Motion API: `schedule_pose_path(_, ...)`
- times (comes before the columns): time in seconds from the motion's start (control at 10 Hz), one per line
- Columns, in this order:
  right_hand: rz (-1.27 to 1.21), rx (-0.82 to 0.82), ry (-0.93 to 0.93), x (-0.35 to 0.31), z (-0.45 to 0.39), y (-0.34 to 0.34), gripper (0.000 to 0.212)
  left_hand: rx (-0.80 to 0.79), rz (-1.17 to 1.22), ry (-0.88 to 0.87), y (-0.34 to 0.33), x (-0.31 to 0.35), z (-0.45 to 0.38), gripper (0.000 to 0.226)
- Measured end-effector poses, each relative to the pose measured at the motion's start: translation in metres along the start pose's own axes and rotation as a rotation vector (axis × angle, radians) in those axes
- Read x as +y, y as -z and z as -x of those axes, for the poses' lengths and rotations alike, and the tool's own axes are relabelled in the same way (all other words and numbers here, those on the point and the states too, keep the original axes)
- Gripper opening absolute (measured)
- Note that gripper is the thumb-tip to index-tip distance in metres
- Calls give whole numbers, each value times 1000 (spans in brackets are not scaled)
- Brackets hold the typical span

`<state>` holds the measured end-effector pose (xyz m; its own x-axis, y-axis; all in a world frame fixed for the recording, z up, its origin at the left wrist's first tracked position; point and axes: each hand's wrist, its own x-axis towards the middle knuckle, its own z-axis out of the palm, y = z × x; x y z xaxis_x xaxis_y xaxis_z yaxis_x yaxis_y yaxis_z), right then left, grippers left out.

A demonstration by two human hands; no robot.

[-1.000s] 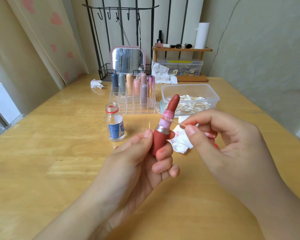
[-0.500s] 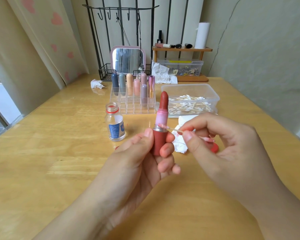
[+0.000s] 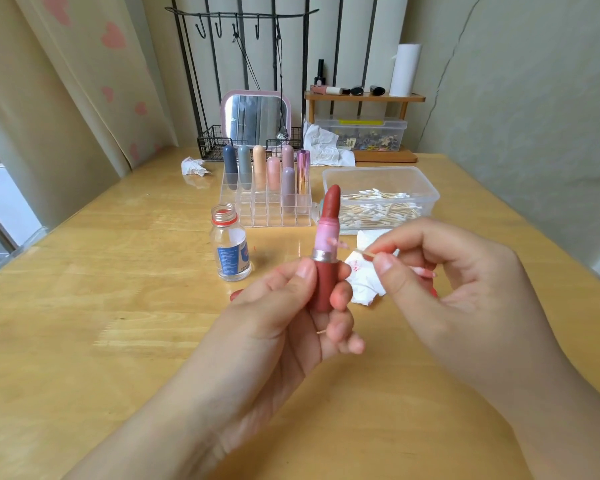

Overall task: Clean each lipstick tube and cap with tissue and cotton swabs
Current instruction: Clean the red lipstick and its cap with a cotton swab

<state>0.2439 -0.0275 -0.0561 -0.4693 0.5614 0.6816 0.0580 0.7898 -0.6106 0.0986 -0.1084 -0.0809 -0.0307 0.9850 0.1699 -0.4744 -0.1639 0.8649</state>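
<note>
We're mid-clean on 1 open lipstick tube [image 3: 326, 268] gripped in left hand [image 3: 284, 327], right hand [image 3: 465, 289] pinching cotton swab [image 3: 347, 247] at its collar; 7 capped lipsticks [image 3: 267, 171] wait at 12 o'clock.

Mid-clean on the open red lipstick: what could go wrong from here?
1. The lipstick is fully extended; the cotton swab works at its pink collar just below the bare bullet, so a slip of the right hand could gouge or smear it.
2. The left hand grips only the lower case; sideways pressure may tip it.
3. The uncapped bottle nearby could be knocked over.
</note>
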Motion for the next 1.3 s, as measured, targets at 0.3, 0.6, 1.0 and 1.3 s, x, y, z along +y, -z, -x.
schedule_pose_path(0.3,17,-23,3,-2,-2,0,8,-38,80,14,-1,-1,-2,17)
schedule_pose_path(0.6,-8,-5,-14,1,0,2,9,-53,244,37,-4,-1,-3,28)
schedule_pose_path(1.0,-39,-45,-4,0,0,1,9,-132,239,17,-2,1,0,16)
schedule_pose_path(1.3,-18,-30,-2,0,-1,1,10,-129,279,46,0,-1,-2,24)
